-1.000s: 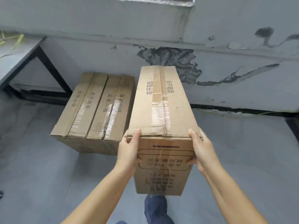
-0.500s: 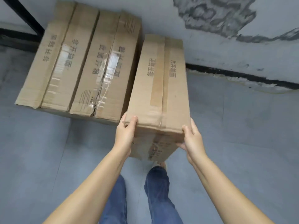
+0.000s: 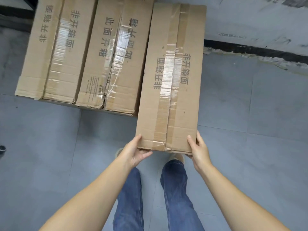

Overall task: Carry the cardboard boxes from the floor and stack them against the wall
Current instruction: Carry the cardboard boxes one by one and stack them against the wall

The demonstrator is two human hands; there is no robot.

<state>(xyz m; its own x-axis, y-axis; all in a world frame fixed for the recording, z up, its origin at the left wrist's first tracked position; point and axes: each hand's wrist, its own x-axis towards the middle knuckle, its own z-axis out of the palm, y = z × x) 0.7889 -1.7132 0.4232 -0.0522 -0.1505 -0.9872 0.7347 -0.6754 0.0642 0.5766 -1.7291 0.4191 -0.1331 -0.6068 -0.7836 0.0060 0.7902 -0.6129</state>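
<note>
Our left hand (image 3: 133, 151) grips the near left corner of the long cardboard box (image 3: 171, 80), thumb on the top face and fingers curled under the near end; our right hand (image 3: 199, 150) holds the near right corner the same way, thumb lying on top and the palm against the side, its fingers hidden beneath the box. The box lies lengthwise away from us, its top sealed down the middle with brown tape under a strip of clear tape, with dark printed characters on either side of the seam. Its far end reaches the grey wall (image 3: 250, 17), and its left side sits just beside, apparently touching, the two boxes already lying side by side against that wall: the middle box (image 3: 115, 55), whose clear tape is torn and wrinkled along its seam, and the left box (image 3: 50, 52) beyond it. We cannot tell whether the held box rests fully on the grey tiled floor (image 3: 250, 114) or is slightly raised at our end. Below the hands, our legs in blue jeans (image 3: 176, 189) and the toes of light shoes (image 3: 176, 158) show. A dark strip (image 3: 250, 48) runs along the base of the wall to the right.
</note>
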